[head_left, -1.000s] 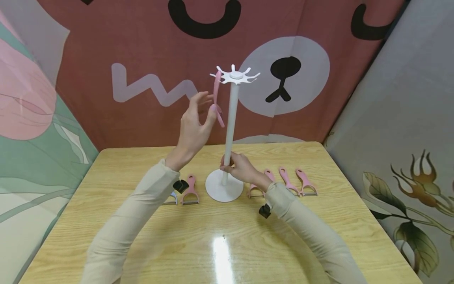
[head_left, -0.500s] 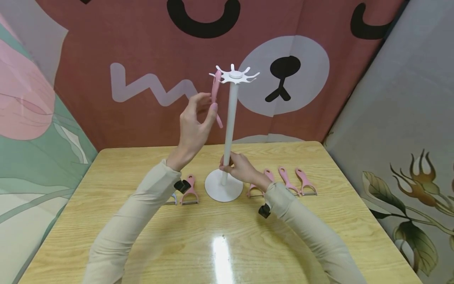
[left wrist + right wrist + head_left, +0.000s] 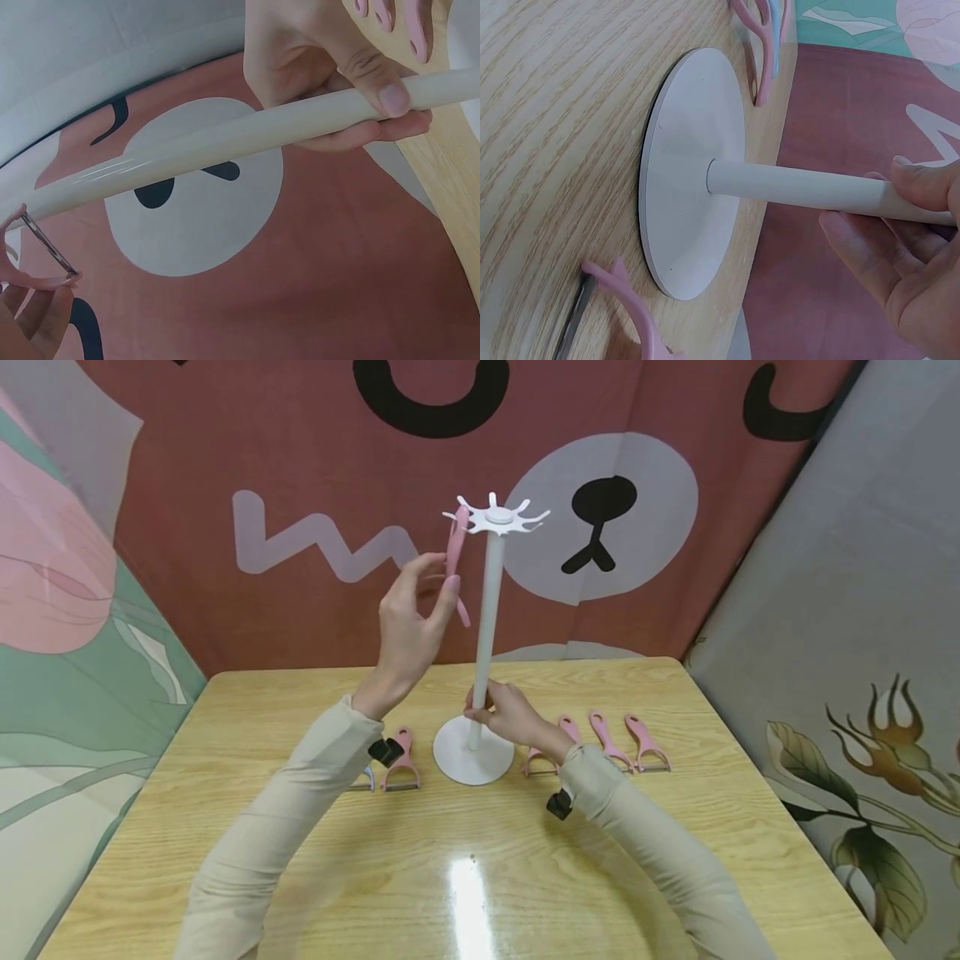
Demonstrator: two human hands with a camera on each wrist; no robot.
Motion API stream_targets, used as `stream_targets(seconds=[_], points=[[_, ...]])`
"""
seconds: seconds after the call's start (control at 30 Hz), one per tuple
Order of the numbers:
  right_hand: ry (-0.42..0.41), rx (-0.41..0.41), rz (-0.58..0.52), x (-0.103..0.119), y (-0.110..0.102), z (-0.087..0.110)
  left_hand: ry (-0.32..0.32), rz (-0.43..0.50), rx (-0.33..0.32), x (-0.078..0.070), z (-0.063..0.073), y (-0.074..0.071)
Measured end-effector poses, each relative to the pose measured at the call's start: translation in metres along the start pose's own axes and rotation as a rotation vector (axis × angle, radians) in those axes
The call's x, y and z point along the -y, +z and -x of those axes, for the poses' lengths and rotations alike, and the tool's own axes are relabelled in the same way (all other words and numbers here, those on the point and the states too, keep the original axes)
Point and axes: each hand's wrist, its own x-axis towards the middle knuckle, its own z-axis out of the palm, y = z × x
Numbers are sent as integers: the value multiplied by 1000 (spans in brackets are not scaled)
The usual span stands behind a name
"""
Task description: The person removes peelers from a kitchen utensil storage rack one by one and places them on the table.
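A white stand rises from a round base (image 3: pixel 456 764) on the table, its pole (image 3: pixel 489 610) topped by a ring of hooks (image 3: pixel 501 518). My left hand (image 3: pixel 408 618) pinches a pink peeler (image 3: pixel 456 547) between thumb and fingers. The handle's upper end overlaps a hook at the left of the ring, blade end down. In the left wrist view the peeler's metal blade (image 3: pixel 49 244) shows beside the pole. Low on the pole, my right hand (image 3: pixel 513 718) grips it with thumb and fingers; the right wrist view shows the base (image 3: pixel 690 172) flat on the wood.
Right of the base lie several pink peelers, among them one at the far right (image 3: pixel 637 735). Left of it are another pink peeler (image 3: pixel 403 756) and a blue one (image 3: pixel 367 779), partly hidden by my left wrist. Printed cloth (image 3: pixel 337 618) hangs behind the wooden table (image 3: pixel 360 877).
The peeler in my left hand has turned slightly, its lower end shifting a little left. My right hand keeps its grip on the pole.
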Motion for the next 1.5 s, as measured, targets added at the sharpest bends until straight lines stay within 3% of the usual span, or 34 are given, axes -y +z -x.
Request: stream_targets(seconds=[0.5,1.5], points=[[-13,-2,2,0,0,0,19,-30,-37,-3,-7,-3],[-8,-13,0,1,1,1,18,-53,-68,3,1,-13]])
